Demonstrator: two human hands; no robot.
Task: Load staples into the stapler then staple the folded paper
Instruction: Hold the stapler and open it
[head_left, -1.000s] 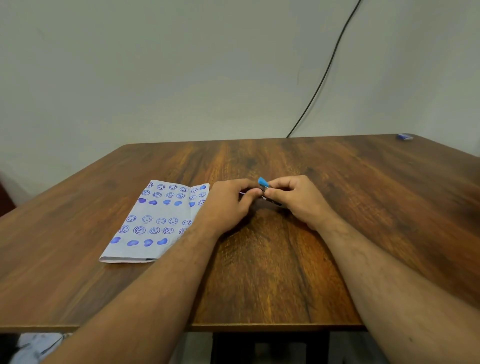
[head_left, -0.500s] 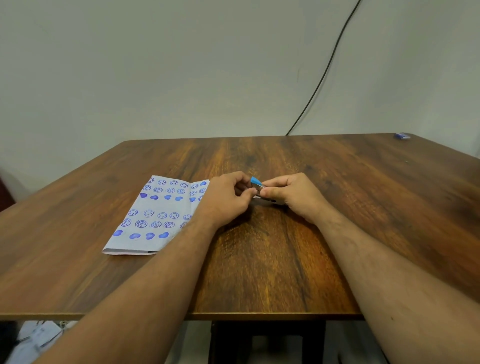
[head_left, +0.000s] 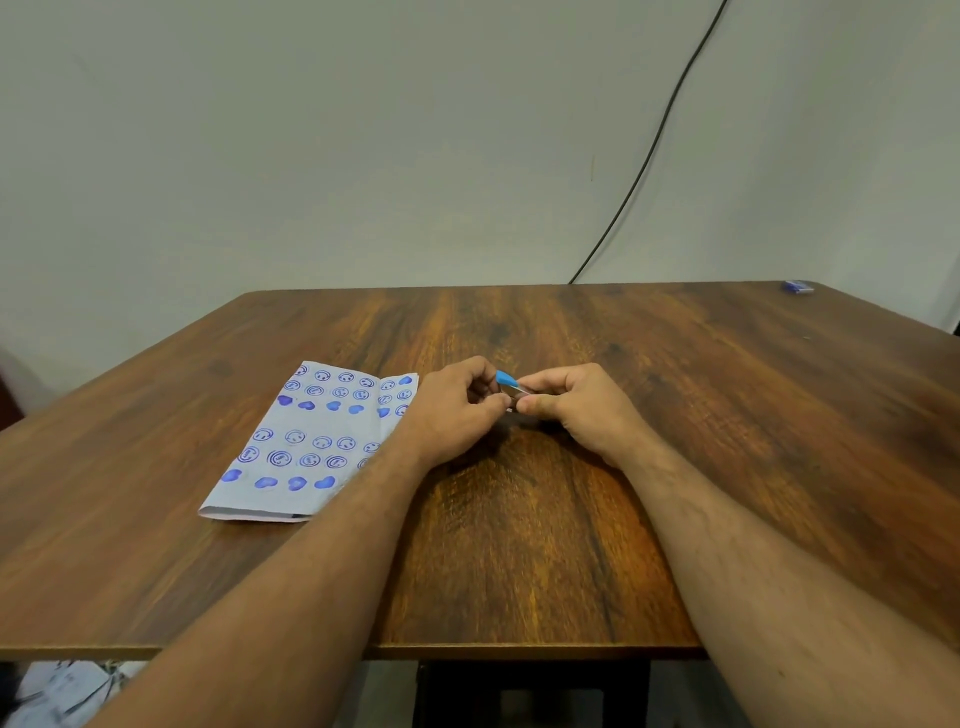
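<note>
Head view: a tiny blue stapler (head_left: 506, 378), judged light, hard and slippery, is pinched between the left hand (head_left: 457, 410) and right hand (head_left: 576, 402) above the wooden table (head_left: 727, 415), beside the folded paper (head_left: 311, 436), and is best held by its sides.

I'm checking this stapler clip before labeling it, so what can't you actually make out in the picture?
Head view only:
- Stapler: only a blue tip and a bit of metal show; the left hand and right hand cover the rest.
- Staples: whether any are loaded is hidden inside the two hands' grip.
- Small blue object at the table's far right corner: too small to identify.
- Folded paper: its right edge is hidden by the left forearm.
</note>
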